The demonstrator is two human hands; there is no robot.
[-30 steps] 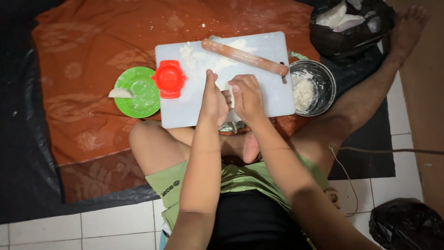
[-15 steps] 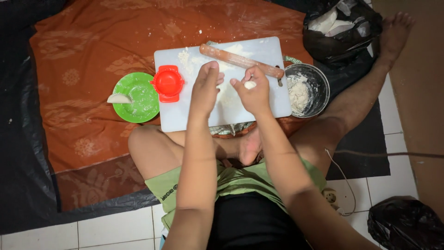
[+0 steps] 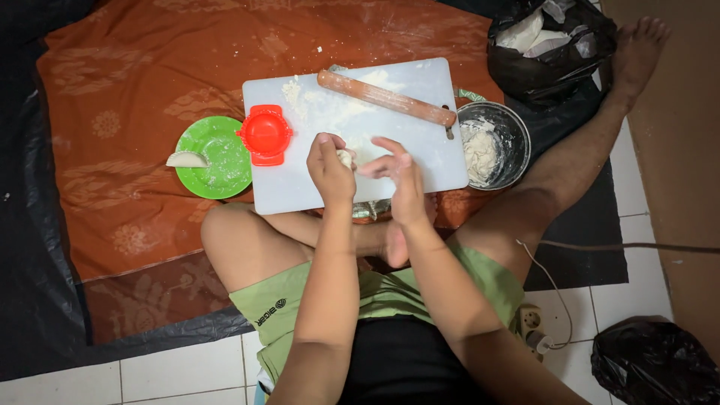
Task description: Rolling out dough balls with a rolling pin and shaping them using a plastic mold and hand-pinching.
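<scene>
Orange cloth covered the floor (image 3: 112, 82). Mid-frame, a small dough lump (image 3: 346, 158) sat in the left hand (image 3: 330, 169), its grip clenched around it; the right hand (image 3: 401, 176) hovered released just beside, above the floured white board (image 3: 300, 191). One folded dumpling (image 3: 186, 159) lay on the green plate (image 3: 225, 176); dough remained in the metal bowl (image 3: 514, 135).

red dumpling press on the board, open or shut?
Shut, as far as it shows: the red dumpling press reads as one compact round piece at the white cutting board's left edge, not two spread halves. Neither hand touches it.
</scene>
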